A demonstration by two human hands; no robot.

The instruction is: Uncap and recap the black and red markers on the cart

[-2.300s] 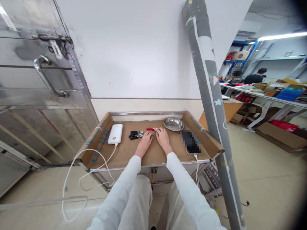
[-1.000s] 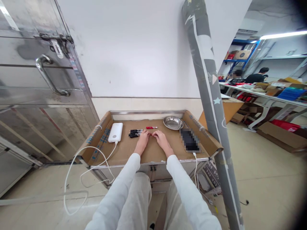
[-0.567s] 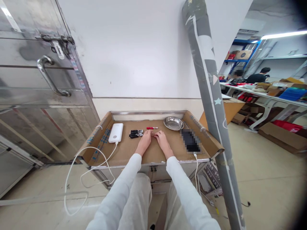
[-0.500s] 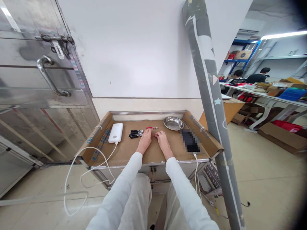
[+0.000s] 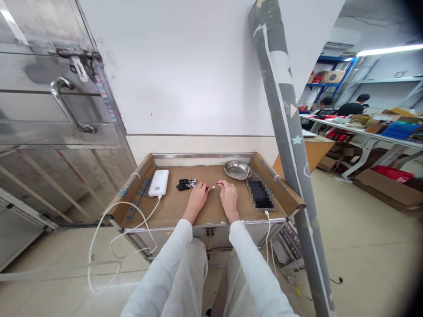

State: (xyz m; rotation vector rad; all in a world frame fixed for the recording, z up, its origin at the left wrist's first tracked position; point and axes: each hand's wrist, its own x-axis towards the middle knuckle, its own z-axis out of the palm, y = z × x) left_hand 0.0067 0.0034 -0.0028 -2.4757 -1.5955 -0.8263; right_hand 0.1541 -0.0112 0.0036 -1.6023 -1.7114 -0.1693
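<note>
My left hand (image 5: pixel 197 198) is closed around a slim red pen part (image 5: pixel 209 188), whose pale end sticks out to the right of the fingers. My right hand (image 5: pixel 228 196) pinches a small red piece (image 5: pixel 217 183), possibly another part of a pen. A short gap separates the two parts over the cardboard-covered table top (image 5: pixel 214 211). Just left of my left hand lie several black pens (image 5: pixel 185 184) in a bunch. The fingers hide most of what each hand holds.
A white power bank (image 5: pixel 158 182) with a white cable (image 5: pixel 145 215) lies on the left. A steel dish (image 5: pixel 237 170) stands at the back right, with a dark, blurred phone-like device (image 5: pixel 261 193) before it. A thick grey wrapped roll (image 5: pixel 291 114) leans beside the table.
The red pen part that lay beyond my hands is no longer there; a red part now shows in my left hand. My hands have drawn slightly apart.
</note>
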